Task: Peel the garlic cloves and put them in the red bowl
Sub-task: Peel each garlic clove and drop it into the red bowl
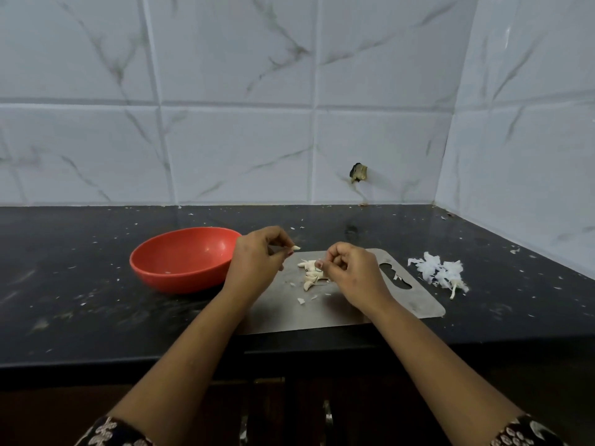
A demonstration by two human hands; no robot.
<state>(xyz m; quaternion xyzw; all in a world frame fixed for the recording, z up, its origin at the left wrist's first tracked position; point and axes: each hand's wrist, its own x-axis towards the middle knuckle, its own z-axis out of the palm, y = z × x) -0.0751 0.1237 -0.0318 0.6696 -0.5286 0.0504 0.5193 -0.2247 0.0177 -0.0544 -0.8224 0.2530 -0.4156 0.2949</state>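
My left hand (257,262) hovers over the near left corner of the steel board (402,304), just beside the red bowl (180,252). Its fingers are curled, and between thumb and fingertip I pinch one pale clove (295,248), whose pointed end sticks out to the right. The clove is in the air above the board's far edge, clear of the bowl.

My right hand (351,272) is over the middle of the board, fingers curled inward with the thumb tucked close to them. I cannot tell whether it is gripping a scrap of skin or nothing at all. Its knuckles sit right at the heap of cloves (310,273), which lies on the board between my two hands, with a few small flakes scattered near it.

The red bowl stands on the black counter (64,284), left of the board and touching or nearly touching its edge; I see only a tiny white fleck inside. To the right of the board, apart from it, a pile of peels (438,272) lies on the counter. Behind everything rises the white tiled wall (225,140), marked by a dark hole (358,172).
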